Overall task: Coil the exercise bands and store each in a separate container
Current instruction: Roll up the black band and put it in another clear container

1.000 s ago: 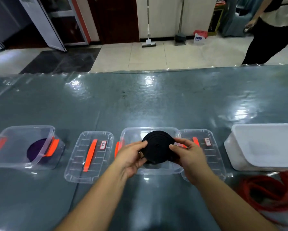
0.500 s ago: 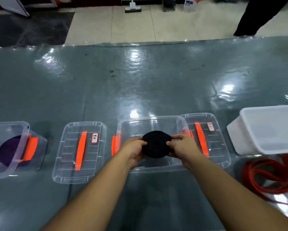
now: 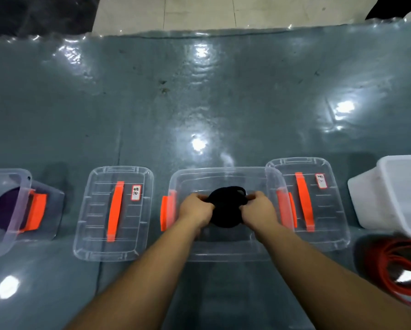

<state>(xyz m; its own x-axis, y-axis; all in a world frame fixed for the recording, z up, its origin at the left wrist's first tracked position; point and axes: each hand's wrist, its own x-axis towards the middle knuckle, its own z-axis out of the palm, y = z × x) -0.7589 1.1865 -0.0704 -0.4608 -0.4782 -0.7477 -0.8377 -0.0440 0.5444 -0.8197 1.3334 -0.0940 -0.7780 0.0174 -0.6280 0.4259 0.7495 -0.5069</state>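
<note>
The coiled black band [image 3: 225, 207] sits between the two hands, inside the open clear container [image 3: 228, 248] at the middle of the counter [image 3: 199, 103]. The left hand [image 3: 195, 210] grips the coil's left edge with its fingers [image 3: 203, 198] curled over the rim, and the right hand [image 3: 259, 210] pinches the right edge the same way, fingers [image 3: 252, 196] bent onto the black loops. Whether the coil touches the container floor cannot be told.

Just left of the left fingers stands the container's orange latch [image 3: 167, 213], and beyond it a clear lid [image 3: 114, 213] with an orange handle lies flat. Just right of the right fingers a second clear lid [image 3: 318, 201] lies partly under the container's rim. Further left, well apart from the hands, a second clear container [image 3: 7, 210] holds a purple coiled band [image 3: 5, 210]. To the far right a white tub [image 3: 390, 194] stands, and nearer than it a loose red band [image 3: 390, 270] lies on the counter.

The purple band's container, the white tub and the red band are cut off by the picture's edges. The labels on the lids are too small to read.
</note>
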